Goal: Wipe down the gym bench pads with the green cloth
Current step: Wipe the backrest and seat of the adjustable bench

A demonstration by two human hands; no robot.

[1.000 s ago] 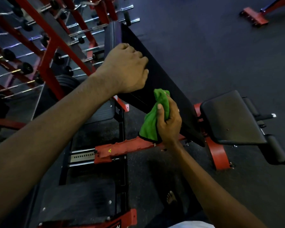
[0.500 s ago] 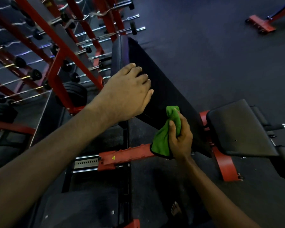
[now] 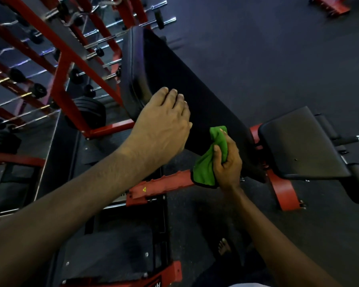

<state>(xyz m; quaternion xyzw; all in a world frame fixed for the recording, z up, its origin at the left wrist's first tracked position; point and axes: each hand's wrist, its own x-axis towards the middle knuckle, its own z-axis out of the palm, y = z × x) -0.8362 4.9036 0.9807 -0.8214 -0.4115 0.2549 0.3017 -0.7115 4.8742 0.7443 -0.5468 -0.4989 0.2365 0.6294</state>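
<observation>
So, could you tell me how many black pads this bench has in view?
2: the long back pad, tilted, under the left hand; the seat pad, right of the right hand gripping the green cloth. Others may be hidden.

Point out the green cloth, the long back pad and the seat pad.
green cloth (image 3: pixel 205 170), head view, on the hanging lower fold below the right hand's thumb.
long back pad (image 3: pixel 184 79), head view, on its bare black top face above the left hand.
seat pad (image 3: pixel 298 141), head view, on the middle of its flat top.
</observation>
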